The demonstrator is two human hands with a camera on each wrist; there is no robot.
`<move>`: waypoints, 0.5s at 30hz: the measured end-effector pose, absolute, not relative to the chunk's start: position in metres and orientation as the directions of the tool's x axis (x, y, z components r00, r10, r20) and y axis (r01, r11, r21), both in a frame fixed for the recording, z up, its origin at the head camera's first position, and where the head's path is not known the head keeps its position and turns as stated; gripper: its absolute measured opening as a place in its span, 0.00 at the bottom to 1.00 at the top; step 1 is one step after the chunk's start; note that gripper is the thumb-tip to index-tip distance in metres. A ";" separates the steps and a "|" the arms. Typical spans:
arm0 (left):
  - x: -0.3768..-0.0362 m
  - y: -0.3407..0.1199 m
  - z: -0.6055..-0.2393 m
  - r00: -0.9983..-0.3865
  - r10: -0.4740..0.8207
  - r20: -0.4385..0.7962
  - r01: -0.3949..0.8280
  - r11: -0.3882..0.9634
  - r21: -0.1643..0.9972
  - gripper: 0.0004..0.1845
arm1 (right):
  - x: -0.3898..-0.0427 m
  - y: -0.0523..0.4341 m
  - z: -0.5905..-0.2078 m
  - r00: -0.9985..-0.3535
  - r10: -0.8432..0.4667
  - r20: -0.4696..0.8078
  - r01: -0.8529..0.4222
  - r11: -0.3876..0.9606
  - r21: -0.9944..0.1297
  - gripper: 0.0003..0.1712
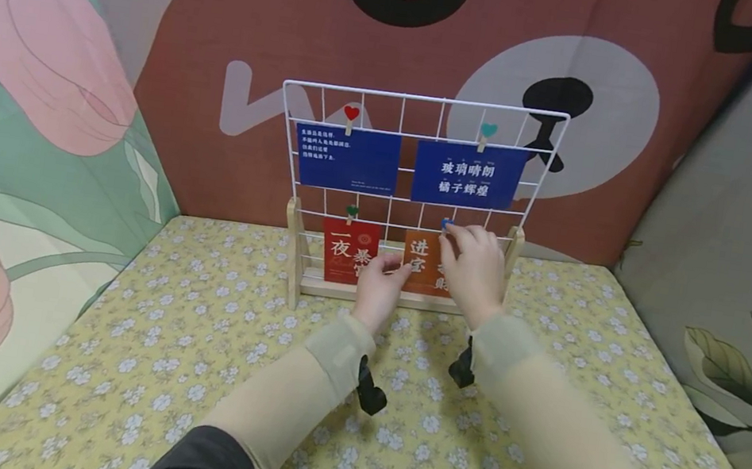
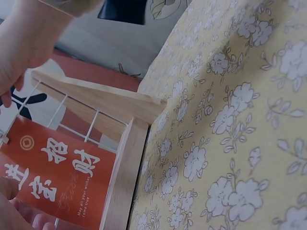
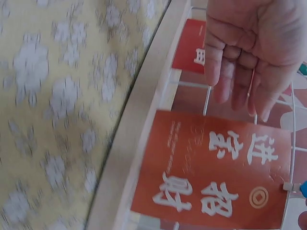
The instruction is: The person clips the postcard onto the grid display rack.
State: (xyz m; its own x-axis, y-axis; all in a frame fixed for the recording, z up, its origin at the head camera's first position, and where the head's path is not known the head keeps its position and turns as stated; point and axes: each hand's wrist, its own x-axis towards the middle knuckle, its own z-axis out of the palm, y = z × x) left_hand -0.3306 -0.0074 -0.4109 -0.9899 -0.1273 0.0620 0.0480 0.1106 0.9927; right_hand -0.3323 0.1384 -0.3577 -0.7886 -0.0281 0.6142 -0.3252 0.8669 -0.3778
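An orange card [image 1: 418, 264] with white characters hangs low on a white wire grid [image 1: 402, 114]. A small clip with a blue heart [image 3: 303, 188] holds the card's top edge. At that clip, my right hand [image 1: 475, 268] pinches with thumb and forefinger, partly covering the card in the head view. My left hand [image 1: 380, 287] is at the card's left edge, its fingers fairly straight and not wrapped round it. A red card [image 1: 347, 250] under a green heart clip [image 1: 352, 210] hangs to the left, partly behind my left hand.
Two dark blue cards [image 1: 346, 160] hang higher up, by a red heart clip [image 1: 351, 114] and a teal heart clip [image 1: 488, 131]. A wooden stand [image 1: 295, 271] supports the grid on a yellow floral cloth [image 1: 198, 370]. Printed fabric [image 1: 289, 30] rises behind.
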 end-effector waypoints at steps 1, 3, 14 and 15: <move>-0.330 -0.007 -0.411 -0.990 -0.129 0.057 0.044 0.096 0.994 0.18 | -0.331 0.137 -0.359 -0.801 -0.005 0.598 -0.317 0.851 -0.418 0.18; -0.329 -0.008 -0.411 -0.991 -0.131 0.042 0.034 0.063 0.997 0.17 | -0.328 0.135 -0.362 -0.826 0.043 0.562 -0.297 0.814 -0.499 0.19; -0.315 -0.017 -0.415 -0.996 -0.082 0.025 0.026 -0.013 1.000 0.17 | -0.310 0.128 -0.384 -0.877 0.206 0.433 -0.248 0.578 -0.777 0.19; -0.314 -0.019 -0.416 -0.997 -0.078 0.020 0.021 -0.008 1.000 0.17 | -0.308 0.128 -0.386 -0.880 0.209 0.427 -0.249 0.563 -0.788 0.18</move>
